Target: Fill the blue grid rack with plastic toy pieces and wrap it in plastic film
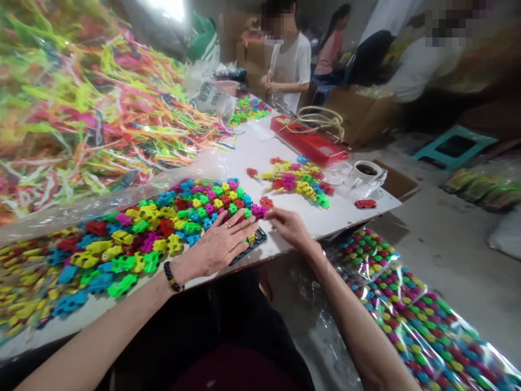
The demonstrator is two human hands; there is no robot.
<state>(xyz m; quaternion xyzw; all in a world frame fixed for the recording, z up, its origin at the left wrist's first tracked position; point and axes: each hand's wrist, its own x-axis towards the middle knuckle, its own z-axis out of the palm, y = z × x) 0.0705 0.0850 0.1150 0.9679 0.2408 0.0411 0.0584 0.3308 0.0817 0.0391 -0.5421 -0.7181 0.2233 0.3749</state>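
Observation:
My left hand [222, 241], with a ring and a dark beaded bracelet, lies palm down with fingers stretched out. It rests over the near right end of a spread of small colourful plastic toy pieces [157, 217], some shaped like little cars. Beneath its fingertips, a flat dark-rimmed object [258, 237] is partly covered; its kind is unclear. My right hand [290, 227] is just right of it, fingers curled together near a magenta toy piece [259, 211]. Whatever its fingertips hold, if anything, is hidden.
A heap of neon strips [122, 108] rises at left. Joined toys [299, 179], a red box [309, 140] with a coiled cord, a mug [366, 171] and a red toy car [365, 203] occupy the white table [240, 149]. Bagged toys [411, 304] lie lower right. People sit behind.

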